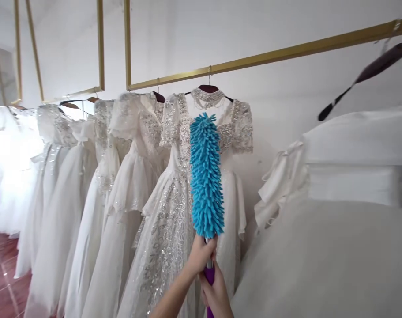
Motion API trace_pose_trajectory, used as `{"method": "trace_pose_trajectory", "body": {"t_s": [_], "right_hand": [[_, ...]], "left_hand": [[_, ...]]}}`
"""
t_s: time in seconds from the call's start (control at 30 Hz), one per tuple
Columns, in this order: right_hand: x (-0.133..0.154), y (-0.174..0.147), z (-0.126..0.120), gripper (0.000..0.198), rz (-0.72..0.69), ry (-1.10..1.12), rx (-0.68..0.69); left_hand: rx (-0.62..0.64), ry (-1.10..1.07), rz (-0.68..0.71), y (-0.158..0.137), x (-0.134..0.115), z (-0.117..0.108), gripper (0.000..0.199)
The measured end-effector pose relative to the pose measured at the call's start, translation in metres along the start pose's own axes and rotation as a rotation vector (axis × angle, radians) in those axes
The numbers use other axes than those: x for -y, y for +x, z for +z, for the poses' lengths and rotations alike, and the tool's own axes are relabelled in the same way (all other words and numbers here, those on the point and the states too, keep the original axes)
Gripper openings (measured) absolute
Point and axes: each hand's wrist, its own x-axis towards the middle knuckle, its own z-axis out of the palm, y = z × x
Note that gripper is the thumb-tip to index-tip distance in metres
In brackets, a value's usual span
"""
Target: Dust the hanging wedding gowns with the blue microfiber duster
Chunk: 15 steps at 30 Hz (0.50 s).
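I hold a blue microfibre duster [205,176] upright in both hands. My left hand [201,254] grips the handle just under the fluffy head. Below it my right hand [217,293] closes on the purple handle [209,274]. The duster head rests against the front of a white beaded dress [174,207] with short lace sleeves. That dress hangs on a dark hanger from a gold rail [270,56].
Several more white gowns [88,185] hang in a row to the left on gold rails. A large plain white gown [336,221] fills the right foreground under a dark hanger [369,70]. A white wall stands behind, and red tiled floor [2,282] shows at lower left.
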Motion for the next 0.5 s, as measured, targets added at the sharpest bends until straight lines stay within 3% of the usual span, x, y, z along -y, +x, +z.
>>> {"method": "trace_pose_trajectory", "body": {"t_s": [0.1, 0.2, 0.37, 0.5], "right_hand": [[0.007, 0.033, 0.022, 0.049, -0.096, -0.086, 0.085], [0.003, 0.059, 0.034, 0.04, -0.137, -0.103, 0.172], [-0.009, 0.087, 0.046, 0.045, -0.097, 0.035, 0.196], [-0.031, 0.091, 0.056, 0.052, 0.035, 0.15, 0.244]], "left_hand": [[-0.138, 0.004, 0.019, 0.024, 0.011, -0.032, 0.029], [-0.247, -0.017, 0.047, 0.042, 0.022, -0.051, 0.028], [-0.238, 0.013, 0.067, 0.07, 0.032, -0.055, 0.023], [-0.277, 0.041, 0.006, 0.081, 0.052, -0.06, 0.024]]}}
